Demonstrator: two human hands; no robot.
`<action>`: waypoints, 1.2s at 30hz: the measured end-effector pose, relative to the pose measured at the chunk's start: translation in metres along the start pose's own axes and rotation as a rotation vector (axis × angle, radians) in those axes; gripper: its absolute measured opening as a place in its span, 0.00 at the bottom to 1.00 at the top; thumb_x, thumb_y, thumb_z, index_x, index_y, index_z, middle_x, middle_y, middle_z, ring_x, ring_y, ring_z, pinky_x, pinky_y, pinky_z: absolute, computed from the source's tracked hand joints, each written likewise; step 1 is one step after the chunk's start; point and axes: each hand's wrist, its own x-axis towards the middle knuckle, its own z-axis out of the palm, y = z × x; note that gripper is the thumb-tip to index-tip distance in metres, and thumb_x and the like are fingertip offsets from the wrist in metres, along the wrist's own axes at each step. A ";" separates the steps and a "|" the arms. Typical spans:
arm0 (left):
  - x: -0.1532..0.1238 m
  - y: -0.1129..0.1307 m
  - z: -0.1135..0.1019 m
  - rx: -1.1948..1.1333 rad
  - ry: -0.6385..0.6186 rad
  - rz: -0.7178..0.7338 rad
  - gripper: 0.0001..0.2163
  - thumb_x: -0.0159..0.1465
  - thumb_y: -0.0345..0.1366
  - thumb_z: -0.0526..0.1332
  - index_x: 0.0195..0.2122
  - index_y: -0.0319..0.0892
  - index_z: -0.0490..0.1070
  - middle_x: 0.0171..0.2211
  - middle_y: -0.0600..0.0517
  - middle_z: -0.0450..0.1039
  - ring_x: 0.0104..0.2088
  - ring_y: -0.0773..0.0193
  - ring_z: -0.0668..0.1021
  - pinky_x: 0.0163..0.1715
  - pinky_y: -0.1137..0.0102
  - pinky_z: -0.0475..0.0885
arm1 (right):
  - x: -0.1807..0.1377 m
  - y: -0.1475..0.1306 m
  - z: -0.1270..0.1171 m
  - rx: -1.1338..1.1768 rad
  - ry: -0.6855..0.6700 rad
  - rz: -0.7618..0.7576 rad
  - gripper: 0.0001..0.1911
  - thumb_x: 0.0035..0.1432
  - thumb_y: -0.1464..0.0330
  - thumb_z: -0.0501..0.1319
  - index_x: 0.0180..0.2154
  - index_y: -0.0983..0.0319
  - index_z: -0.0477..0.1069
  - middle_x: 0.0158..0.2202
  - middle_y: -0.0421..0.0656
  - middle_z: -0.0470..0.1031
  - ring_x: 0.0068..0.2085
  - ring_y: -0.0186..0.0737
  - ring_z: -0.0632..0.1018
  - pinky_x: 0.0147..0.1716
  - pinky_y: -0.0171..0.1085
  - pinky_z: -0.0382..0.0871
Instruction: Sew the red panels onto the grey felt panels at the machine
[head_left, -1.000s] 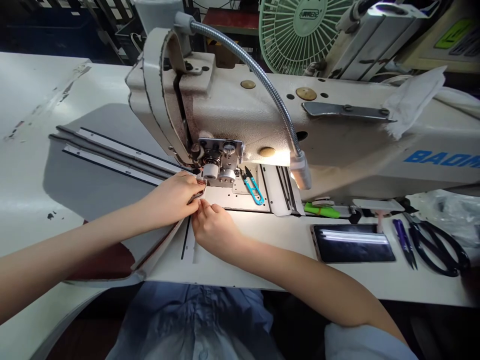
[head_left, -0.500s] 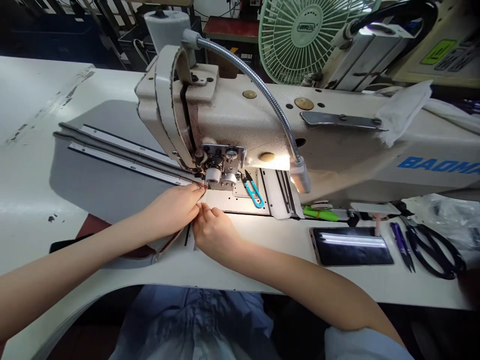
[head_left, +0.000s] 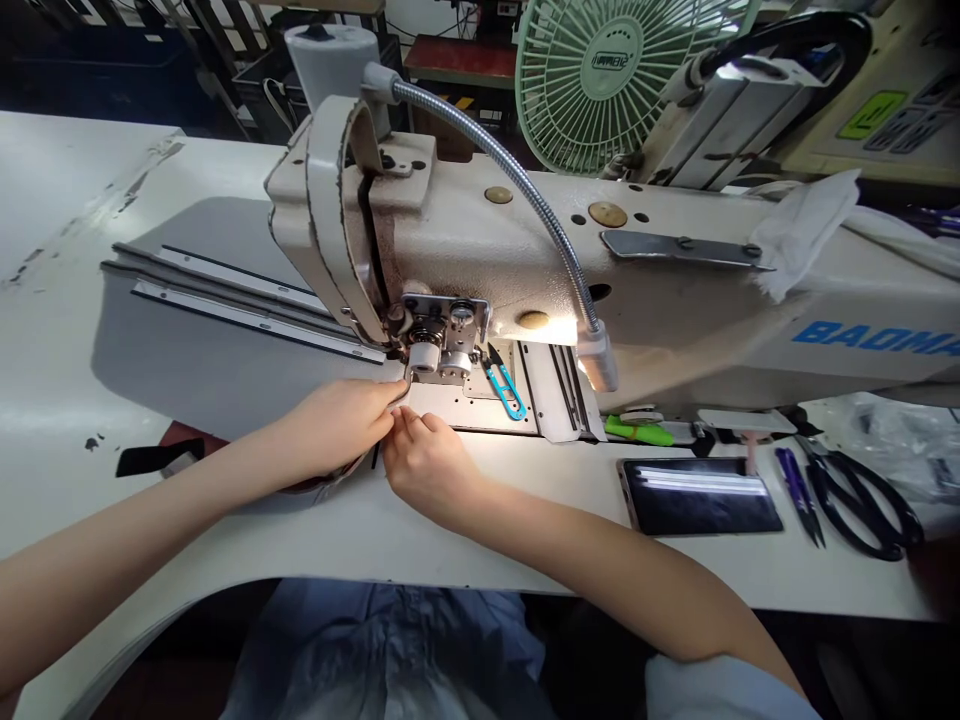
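My left hand (head_left: 358, 412) lies just left of the sewing machine's needle area, its fingers closed on the edge of a brownish-red fabric piece (head_left: 304, 493). Close beside it, my right hand (head_left: 429, 462) is closed too, its fingertips pinching the same edge lower down. Most of this piece is hidden under my left forearm and hands. Above my fingertips stands the sewing machine head (head_left: 352, 250), with its presser and roller parts (head_left: 439, 350) lit by a lamp (head_left: 596, 360). Turquoise thread snips (head_left: 504, 385) rest on the machine bed to the right.
Guide strips (head_left: 255, 325) run across the table at left. A black strip (head_left: 154, 458) lies by my left forearm. At right are a phone (head_left: 701, 497), purple snips (head_left: 799, 497), black scissors (head_left: 862, 500) and a green tool (head_left: 639, 431). A fan (head_left: 611, 80) stands behind.
The fabric piece has shifted in under my left forearm, and less of its red part shows. More of the black strip is visible. Both hands keep nearly the same place and grip.
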 end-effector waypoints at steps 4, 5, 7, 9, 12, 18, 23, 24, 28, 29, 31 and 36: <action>0.007 -0.004 0.001 0.015 0.058 0.007 0.17 0.65 0.33 0.47 0.49 0.43 0.70 0.38 0.47 0.79 0.38 0.57 0.79 0.34 0.68 0.68 | 0.000 0.002 -0.002 0.007 0.006 0.000 0.17 0.64 0.82 0.49 0.42 0.78 0.76 0.41 0.63 0.79 0.42 0.50 0.79 0.31 0.40 0.68; 0.007 -0.004 -0.001 0.016 0.066 0.006 0.16 0.65 0.33 0.47 0.49 0.43 0.70 0.37 0.47 0.79 0.36 0.57 0.79 0.33 0.68 0.67 | 0.001 0.002 -0.003 0.015 -0.001 0.000 0.17 0.64 0.82 0.48 0.41 0.77 0.76 0.40 0.62 0.79 0.42 0.49 0.79 0.31 0.40 0.68; 0.004 -0.003 -0.006 0.005 0.053 0.016 0.14 0.64 0.35 0.49 0.46 0.43 0.70 0.34 0.48 0.78 0.33 0.57 0.78 0.30 0.68 0.65 | 0.001 0.004 -0.005 0.044 -0.025 -0.001 0.18 0.64 0.82 0.48 0.39 0.75 0.76 0.40 0.61 0.79 0.41 0.48 0.79 0.31 0.40 0.67; -0.002 -0.002 -0.011 -0.017 0.007 0.043 0.09 0.63 0.37 0.52 0.40 0.44 0.69 0.30 0.51 0.76 0.30 0.59 0.76 0.28 0.68 0.63 | 0.001 0.006 -0.006 0.078 -0.049 -0.002 0.17 0.64 0.82 0.48 0.37 0.73 0.76 0.39 0.60 0.79 0.41 0.48 0.78 0.31 0.40 0.67; -0.006 -0.001 -0.015 -0.015 -0.028 0.054 0.07 0.63 0.34 0.51 0.34 0.43 0.68 0.30 0.51 0.75 0.30 0.59 0.75 0.29 0.67 0.63 | 0.003 0.008 -0.007 0.107 -0.063 -0.001 0.17 0.64 0.81 0.48 0.37 0.73 0.76 0.40 0.60 0.79 0.42 0.48 0.78 0.31 0.40 0.67; 0.005 -0.003 -0.003 0.100 0.033 0.013 0.14 0.64 0.28 0.47 0.40 0.41 0.73 0.38 0.46 0.77 0.38 0.56 0.78 0.35 0.65 0.66 | 0.005 0.010 -0.006 0.136 -0.064 0.070 0.16 0.66 0.81 0.47 0.41 0.71 0.74 0.39 0.56 0.77 0.42 0.46 0.78 0.32 0.40 0.68; -0.009 -0.013 0.002 0.003 0.084 0.121 0.12 0.64 0.32 0.51 0.41 0.43 0.74 0.38 0.47 0.75 0.36 0.58 0.76 0.34 0.66 0.68 | 0.002 0.013 -0.006 0.205 -0.093 0.114 0.14 0.67 0.78 0.49 0.40 0.68 0.73 0.37 0.51 0.75 0.41 0.44 0.76 0.35 0.40 0.68; -0.014 -0.016 0.005 -0.049 0.103 0.147 0.12 0.65 0.32 0.52 0.41 0.43 0.74 0.39 0.48 0.75 0.37 0.59 0.76 0.36 0.67 0.69 | 0.000 0.014 -0.005 0.216 -0.101 0.126 0.13 0.67 0.78 0.50 0.39 0.68 0.73 0.37 0.51 0.75 0.41 0.44 0.75 0.36 0.40 0.68; -0.023 -0.022 0.026 -0.156 0.325 0.163 0.15 0.69 0.34 0.49 0.47 0.43 0.75 0.41 0.47 0.75 0.41 0.58 0.74 0.41 0.64 0.71 | -0.004 0.016 0.000 0.240 -0.069 0.212 0.11 0.68 0.75 0.53 0.38 0.66 0.74 0.40 0.49 0.75 0.42 0.44 0.72 0.39 0.41 0.65; -0.022 -0.022 0.032 -0.140 0.394 0.161 0.16 0.70 0.34 0.48 0.48 0.42 0.75 0.41 0.46 0.75 0.40 0.58 0.74 0.42 0.64 0.71 | -0.005 0.016 0.000 0.237 -0.055 0.247 0.11 0.68 0.74 0.53 0.38 0.65 0.74 0.40 0.48 0.75 0.41 0.44 0.71 0.39 0.41 0.65; -0.018 -0.022 0.041 -0.082 0.494 0.166 0.17 0.71 0.32 0.47 0.48 0.40 0.75 0.39 0.45 0.74 0.39 0.58 0.73 0.40 0.63 0.71 | -0.007 0.018 0.001 0.218 -0.028 0.318 0.10 0.68 0.73 0.54 0.38 0.63 0.75 0.41 0.47 0.74 0.41 0.44 0.70 0.39 0.42 0.62; -0.003 -0.023 0.048 0.020 0.589 0.201 0.16 0.70 0.29 0.48 0.43 0.40 0.76 0.35 0.46 0.73 0.35 0.59 0.70 0.37 0.65 0.71 | -0.005 0.026 -0.002 0.209 -0.040 0.428 0.09 0.67 0.69 0.57 0.39 0.59 0.76 0.42 0.45 0.73 0.41 0.44 0.68 0.39 0.42 0.58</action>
